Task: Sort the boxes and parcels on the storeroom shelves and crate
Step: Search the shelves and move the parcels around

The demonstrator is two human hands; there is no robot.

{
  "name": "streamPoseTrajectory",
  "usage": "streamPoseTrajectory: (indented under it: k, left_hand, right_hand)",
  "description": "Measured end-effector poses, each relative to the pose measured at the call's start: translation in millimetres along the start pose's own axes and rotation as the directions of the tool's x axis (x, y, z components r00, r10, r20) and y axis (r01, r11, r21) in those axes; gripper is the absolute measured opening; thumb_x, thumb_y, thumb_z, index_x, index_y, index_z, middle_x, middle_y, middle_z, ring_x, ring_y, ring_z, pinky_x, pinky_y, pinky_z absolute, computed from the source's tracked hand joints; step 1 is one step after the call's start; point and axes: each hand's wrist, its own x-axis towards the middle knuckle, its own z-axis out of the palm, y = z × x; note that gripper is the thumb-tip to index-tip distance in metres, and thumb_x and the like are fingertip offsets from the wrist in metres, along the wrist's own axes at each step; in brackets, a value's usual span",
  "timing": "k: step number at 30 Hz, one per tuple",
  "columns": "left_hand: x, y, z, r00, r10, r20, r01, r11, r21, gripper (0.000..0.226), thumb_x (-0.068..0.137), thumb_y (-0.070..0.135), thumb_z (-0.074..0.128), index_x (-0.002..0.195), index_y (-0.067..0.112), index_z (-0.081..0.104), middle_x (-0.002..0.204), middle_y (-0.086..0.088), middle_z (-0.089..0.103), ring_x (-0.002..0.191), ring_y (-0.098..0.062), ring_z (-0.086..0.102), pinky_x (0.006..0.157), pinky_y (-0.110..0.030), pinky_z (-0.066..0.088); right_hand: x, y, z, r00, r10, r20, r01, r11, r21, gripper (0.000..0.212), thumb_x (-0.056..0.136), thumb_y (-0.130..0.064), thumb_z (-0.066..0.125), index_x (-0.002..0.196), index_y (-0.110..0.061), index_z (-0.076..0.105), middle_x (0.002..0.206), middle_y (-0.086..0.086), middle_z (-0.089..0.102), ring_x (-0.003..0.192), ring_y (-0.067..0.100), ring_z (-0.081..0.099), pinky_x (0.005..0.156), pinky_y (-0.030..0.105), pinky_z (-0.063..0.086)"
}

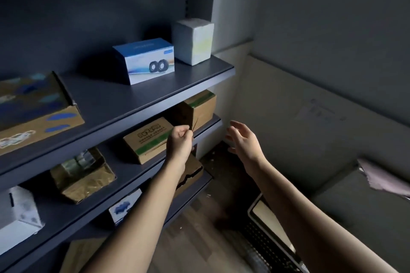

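Note:
Dark shelves (124,104) carry the boxes. On the upper board stand a blue speaker box (144,60), a white cube parcel (194,41) and a flat cardboard box with blue print (33,108). On the board below are a green-taped carton (144,139), a taller carton (199,106) behind it, a foil-wrapped box (82,173) and a white box (17,213). My left hand (179,139) is curled in front of the cartons and pinches a thin dark strip (195,124); what the strip belongs to is unclear. My right hand (241,137) hovers with spread fingers right of the shelf end, holding nothing.
A torn carton (190,173) and a blue-and-white box (124,206) sit on the lowest visible board. A slotted crate (266,239) stands on the wooden floor at the bottom right. A grey wall and a large flat board (310,117) close off the right side.

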Motion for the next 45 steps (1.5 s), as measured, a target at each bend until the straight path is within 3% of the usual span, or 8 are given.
streamPoseTrajectory:
  k: [3, 9, 15, 20, 28, 34, 41, 45]
  left_hand:
    - [25, -17, 21, 0.998, -0.051, -0.029, 0.052, 0.998, 0.034, 0.031, 0.098, 0.012, 0.046, 0.128, 0.011, 0.053, 0.121, -0.008, 0.059, 0.109, -0.022, 0.059, 0.096, -0.041, 0.052]
    - [77, -44, 67, 0.987, -0.125, -0.098, 0.132, 0.988, 0.078, 0.049, 0.099, 0.014, 0.048, 0.146, 0.015, 0.034, 0.143, -0.005, 0.044, 0.125, -0.024, 0.050, 0.103, -0.046, 0.046]
    - [138, -43, 111, 0.946, -0.202, -0.255, 0.232, 0.968, 0.097, 0.059, 0.097, 0.015, 0.049, 0.151, 0.022, 0.026, 0.153, -0.003, 0.034, 0.133, -0.025, 0.042, 0.107, -0.046, 0.041]
    - [181, -41, 141, 0.902, -0.258, -0.345, 0.298, 0.952, 0.068, 0.061, 0.094, 0.017, 0.048, 0.151, 0.023, 0.027, 0.150, -0.002, 0.037, 0.130, -0.027, 0.043, 0.108, -0.046, 0.040]
    - [209, -55, 149, 0.869, -0.307, -0.387, 0.341, 0.940, 0.018, 0.052, 0.092, 0.017, 0.048, 0.144, 0.021, 0.039, 0.142, -0.005, 0.047, 0.127, -0.026, 0.045, 0.109, -0.047, 0.038]
    - [187, -61, 148, 0.797, -0.365, -0.481, 0.389, 0.920, -0.053, 0.053, 0.095, 0.042, 0.050, 0.141, 0.017, 0.044, 0.139, -0.007, 0.048, 0.123, -0.026, 0.049, 0.104, -0.043, 0.043]
    - [137, -66, 149, 0.812, -0.405, -0.420, 0.378, 0.913, -0.152, 0.048, 0.090, 0.034, 0.064, 0.132, 0.022, 0.041, 0.126, 0.001, 0.049, 0.110, -0.019, 0.047, 0.085, -0.038, 0.043]
    - [107, -66, 143, 0.834, -0.432, -0.343, 0.406, 0.902, -0.149, 0.055, 0.089, 0.030, 0.065, 0.136, 0.023, 0.037, 0.136, -0.003, 0.047, 0.104, -0.017, 0.047, 0.085, -0.041, 0.046]
  right_hand:
    - [45, 19, 0, 0.999, 0.002, 0.033, 0.002, 0.994, -0.106, 0.040, 0.099, -0.019, 0.051, 0.138, -0.013, 0.052, 0.131, 0.003, 0.060, 0.112, 0.016, 0.059, 0.068, 0.022, 0.055]
    - [142, 50, -4, 0.991, 0.026, 0.132, 0.001, 0.980, -0.197, 0.043, 0.094, -0.012, 0.051, 0.136, -0.012, 0.054, 0.130, 0.006, 0.060, 0.114, 0.024, 0.058, 0.099, 0.047, 0.050]
    - [244, 67, -9, 0.944, 0.024, 0.329, 0.037, 0.984, -0.177, 0.047, 0.094, -0.013, 0.051, 0.141, -0.009, 0.048, 0.138, 0.010, 0.054, 0.123, 0.027, 0.053, 0.105, 0.048, 0.045]
    - [314, 76, 1, 0.882, 0.031, 0.471, 0.085, 0.971, -0.223, 0.058, 0.097, -0.012, 0.052, 0.151, -0.010, 0.029, 0.151, 0.009, 0.040, 0.133, 0.025, 0.046, 0.098, 0.026, 0.037]
    - [361, 89, 29, 0.780, 0.065, 0.623, 0.056, 0.983, -0.174, 0.057, 0.092, -0.003, 0.058, 0.142, -0.017, 0.035, 0.132, 0.004, 0.050, 0.126, 0.027, 0.049, 0.107, 0.040, 0.042]
    - [356, 105, 25, 0.824, 0.114, 0.555, 0.032, 0.969, -0.245, 0.042, 0.095, -0.037, 0.056, 0.127, -0.010, 0.058, 0.125, 0.016, 0.054, 0.102, 0.028, 0.060, 0.092, 0.041, 0.051]
    - [310, 104, -4, 0.855, 0.156, 0.495, -0.055, 0.975, -0.213, 0.036, 0.090, -0.037, 0.067, 0.103, -0.012, 0.045, 0.097, 0.004, 0.059, 0.090, 0.020, 0.058, 0.081, 0.036, 0.049]
    - [282, 99, -22, 0.874, 0.175, 0.453, -0.070, 0.968, -0.239, 0.033, 0.091, -0.036, 0.063, 0.107, -0.013, 0.044, 0.102, 0.007, 0.058, 0.096, 0.025, 0.059, 0.080, 0.038, 0.050]
